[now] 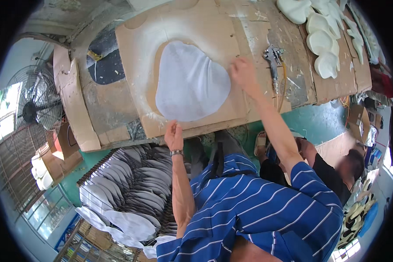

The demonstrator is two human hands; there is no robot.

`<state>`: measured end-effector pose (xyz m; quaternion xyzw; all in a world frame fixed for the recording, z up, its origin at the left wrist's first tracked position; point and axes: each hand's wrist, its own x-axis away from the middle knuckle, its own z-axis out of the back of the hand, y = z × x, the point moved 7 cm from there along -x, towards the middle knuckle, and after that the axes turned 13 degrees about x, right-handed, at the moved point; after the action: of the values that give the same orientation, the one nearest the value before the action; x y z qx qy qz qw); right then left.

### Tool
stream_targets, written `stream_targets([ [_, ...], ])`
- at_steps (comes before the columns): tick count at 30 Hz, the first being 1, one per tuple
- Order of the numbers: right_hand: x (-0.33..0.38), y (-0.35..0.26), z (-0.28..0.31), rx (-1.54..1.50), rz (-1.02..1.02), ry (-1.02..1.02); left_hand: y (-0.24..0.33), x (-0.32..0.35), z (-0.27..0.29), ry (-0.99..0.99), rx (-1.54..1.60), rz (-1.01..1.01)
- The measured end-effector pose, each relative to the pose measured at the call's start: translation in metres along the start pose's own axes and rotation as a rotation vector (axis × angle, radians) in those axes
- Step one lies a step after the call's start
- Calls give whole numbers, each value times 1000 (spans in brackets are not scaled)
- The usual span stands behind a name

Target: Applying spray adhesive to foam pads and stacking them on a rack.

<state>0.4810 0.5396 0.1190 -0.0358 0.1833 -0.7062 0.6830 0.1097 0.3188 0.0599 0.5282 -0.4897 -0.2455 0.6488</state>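
A light grey, rounded sheet of fabric [190, 85] lies on the brown cardboard [137, 61] covering the bench, with creases running through its upper right part. My left hand [174, 136] pinches its near edge, fingers pressed together. At the fabric's right edge is my right hand [245, 77], its fingers curled closed on the border; the fingertips are partly hidden. A spray gun [273, 65] with a yellow-orange hose rests on the bench to the right of that hand.
Cream moulded foam pads [321, 41] cluster at the bench's far right. Below the bench at left, a wire rack [96, 196] holds many grey-white pads. A large fan [35, 109] stands at the left. Another person [336, 174] sits low at the right, behind my right arm.
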Motion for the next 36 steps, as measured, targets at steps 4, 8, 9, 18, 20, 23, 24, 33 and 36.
stream_targets([
  [4, -36, -43, -28, -73, 62, 2, -8, 15, -17, -78, 41, 70],
  [8, -61, -73, -45, -74, 33, -98, -26, 47, -3, -49, 34, 139],
  [9, -65, -82, -43, -52, 45, -71, -33, 55, 2, -36, -1, 161],
  [18, -73, -106, -64, 164, 21, -168, -62, 89, 28, 49, 0, 177],
  [20, -75, -100, -68, 191, -19, -152, -63, 89, 29, 70, 20, 187],
  [23, -84, -87, -75, 210, -96, -230, -62, 85, 24, 87, 40, 190],
  [24, -85, -92, -75, 105, -83, -300, -61, 85, 25, 96, 39, 180],
  [33, -79, -87, -56, -166, 26, -633, -43, 72, 14, 80, -24, 99],
  [36, -72, -51, -68, -182, -30, -636, -45, 70, 17, 68, -28, 106],
])
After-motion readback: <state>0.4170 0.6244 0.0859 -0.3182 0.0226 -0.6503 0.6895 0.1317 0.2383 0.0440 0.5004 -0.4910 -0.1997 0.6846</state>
